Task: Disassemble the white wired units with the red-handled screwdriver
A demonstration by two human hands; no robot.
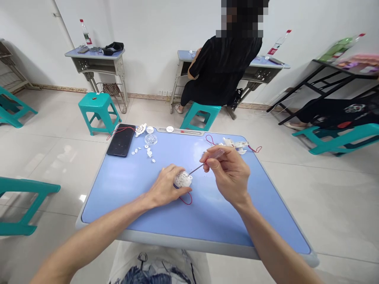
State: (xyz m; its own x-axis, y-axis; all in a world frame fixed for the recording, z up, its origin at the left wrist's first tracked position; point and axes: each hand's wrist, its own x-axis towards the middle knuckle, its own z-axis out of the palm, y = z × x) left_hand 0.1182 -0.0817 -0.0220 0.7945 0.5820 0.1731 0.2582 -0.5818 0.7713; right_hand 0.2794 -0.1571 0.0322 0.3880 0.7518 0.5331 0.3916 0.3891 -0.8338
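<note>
On the blue desk (pixel 142 213), my left hand (pixel 166 187) is closed around a small round white plastic part (pixel 182 180), thumb on its near side and fingers on its far side. A red cord (pixel 186 200) loops out from beneath it. Raised to the right, my right hand (pixel 231 173) pinches the clear handle of a screwdriver (pixel 197 169). The thin metal shaft slants down to the left, its tip at the top of the white part. Whether the tip sits in a screw is too small to tell.
A black phone (pixel 121 140) lies at the desk's far left. Beside it are a clear disc (pixel 151 139) and several small white pieces (pixel 149 152). More white assemblies (pixel 237 144) with red cords lie far right. Beyond, a person in black (pixel 227 71) sits on a teal stool (pixel 201 115).
</note>
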